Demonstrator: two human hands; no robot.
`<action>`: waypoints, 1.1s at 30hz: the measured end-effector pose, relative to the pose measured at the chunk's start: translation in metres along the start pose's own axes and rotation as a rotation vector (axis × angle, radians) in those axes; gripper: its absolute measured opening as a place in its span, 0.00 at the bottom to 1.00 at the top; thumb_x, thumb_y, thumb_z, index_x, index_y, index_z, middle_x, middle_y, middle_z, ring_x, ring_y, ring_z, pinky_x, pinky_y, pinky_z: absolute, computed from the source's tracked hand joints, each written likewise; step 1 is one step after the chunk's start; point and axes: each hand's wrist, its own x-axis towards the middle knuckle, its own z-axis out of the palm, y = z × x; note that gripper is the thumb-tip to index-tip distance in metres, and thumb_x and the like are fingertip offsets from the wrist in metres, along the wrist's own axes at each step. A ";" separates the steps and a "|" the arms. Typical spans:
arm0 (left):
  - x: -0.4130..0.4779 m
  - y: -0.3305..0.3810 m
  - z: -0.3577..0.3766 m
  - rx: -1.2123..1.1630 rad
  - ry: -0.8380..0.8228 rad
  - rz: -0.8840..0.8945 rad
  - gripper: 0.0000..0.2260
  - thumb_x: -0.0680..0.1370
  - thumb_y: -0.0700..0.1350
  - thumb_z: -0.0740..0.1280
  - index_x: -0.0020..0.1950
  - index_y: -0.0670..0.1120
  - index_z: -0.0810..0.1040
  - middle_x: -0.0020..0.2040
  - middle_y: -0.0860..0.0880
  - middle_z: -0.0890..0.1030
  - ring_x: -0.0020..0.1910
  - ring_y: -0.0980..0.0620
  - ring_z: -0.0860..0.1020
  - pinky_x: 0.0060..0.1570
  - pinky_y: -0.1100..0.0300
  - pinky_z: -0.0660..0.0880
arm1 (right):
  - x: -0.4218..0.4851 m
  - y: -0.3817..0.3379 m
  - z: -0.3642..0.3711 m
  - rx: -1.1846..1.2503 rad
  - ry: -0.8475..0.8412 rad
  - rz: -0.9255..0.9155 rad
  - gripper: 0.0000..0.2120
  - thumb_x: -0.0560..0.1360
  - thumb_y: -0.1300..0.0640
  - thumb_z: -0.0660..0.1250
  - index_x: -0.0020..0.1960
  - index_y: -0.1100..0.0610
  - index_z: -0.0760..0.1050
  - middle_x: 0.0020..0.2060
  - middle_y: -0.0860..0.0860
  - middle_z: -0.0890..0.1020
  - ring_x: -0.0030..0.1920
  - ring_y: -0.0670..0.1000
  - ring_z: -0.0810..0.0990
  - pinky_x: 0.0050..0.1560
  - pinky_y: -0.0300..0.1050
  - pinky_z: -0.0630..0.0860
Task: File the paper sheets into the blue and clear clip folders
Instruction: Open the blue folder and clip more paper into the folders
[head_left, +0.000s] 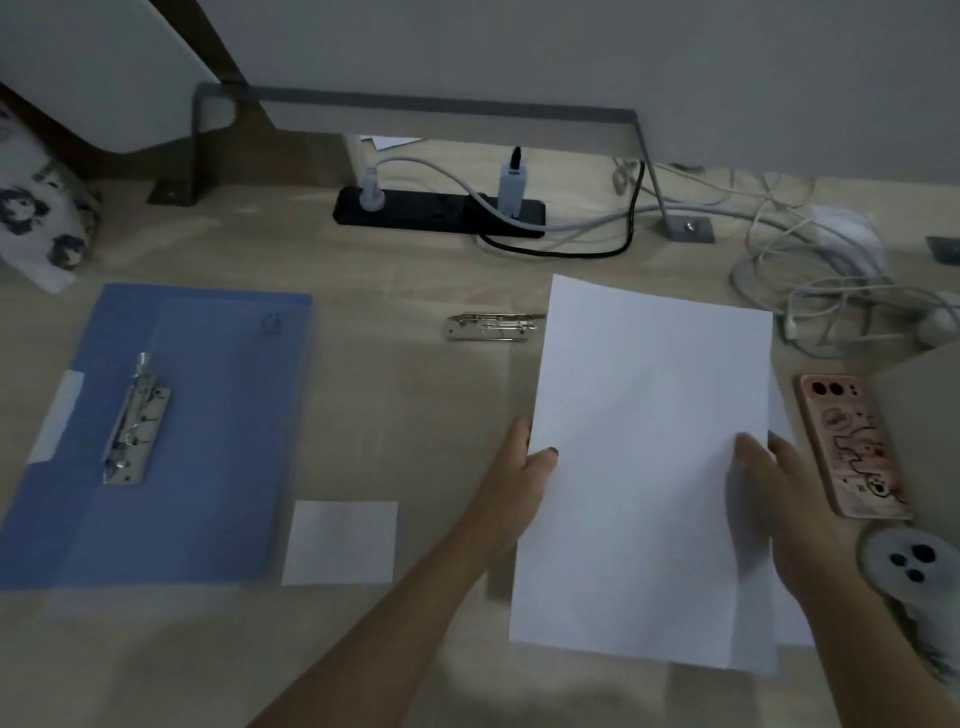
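Note:
A white paper sheet is lifted slightly above the desk at centre right, with at least one more sheet showing under its right edge. My left hand pinches its left edge, thumb on top. My right hand grips its right edge, thumb on top. The blue clip folder lies open and flat at the left, with its metal clip near the spine. A second metal clip lies on the desk by the sheet's top left corner; the clear folder it belongs to is too transparent to make out.
A small white paper square lies next to the blue folder's lower right corner. A phone in a pink case and a plush toy sit at the right. A black power strip and tangled cables run along the back.

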 end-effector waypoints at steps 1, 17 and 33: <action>-0.006 -0.001 -0.013 -0.028 0.031 0.002 0.08 0.77 0.40 0.58 0.52 0.52 0.71 0.48 0.54 0.77 0.45 0.54 0.75 0.47 0.61 0.71 | -0.006 -0.003 0.010 0.051 -0.053 0.020 0.13 0.79 0.53 0.58 0.57 0.60 0.73 0.49 0.58 0.76 0.48 0.56 0.75 0.54 0.53 0.72; -0.012 -0.042 -0.119 0.365 0.242 -0.294 0.10 0.80 0.46 0.57 0.56 0.41 0.71 0.47 0.46 0.75 0.45 0.48 0.74 0.42 0.59 0.67 | -0.021 -0.007 0.127 -0.019 -0.169 0.038 0.07 0.77 0.61 0.60 0.40 0.58 0.73 0.35 0.54 0.73 0.36 0.52 0.69 0.36 0.44 0.64; 0.004 -0.047 -0.129 0.643 0.439 -0.185 0.07 0.81 0.49 0.56 0.46 0.48 0.68 0.37 0.52 0.74 0.31 0.57 0.69 0.29 0.67 0.64 | -0.012 -0.007 0.143 -0.059 -0.107 -0.036 0.04 0.78 0.57 0.59 0.49 0.57 0.72 0.39 0.51 0.74 0.45 0.53 0.72 0.45 0.45 0.67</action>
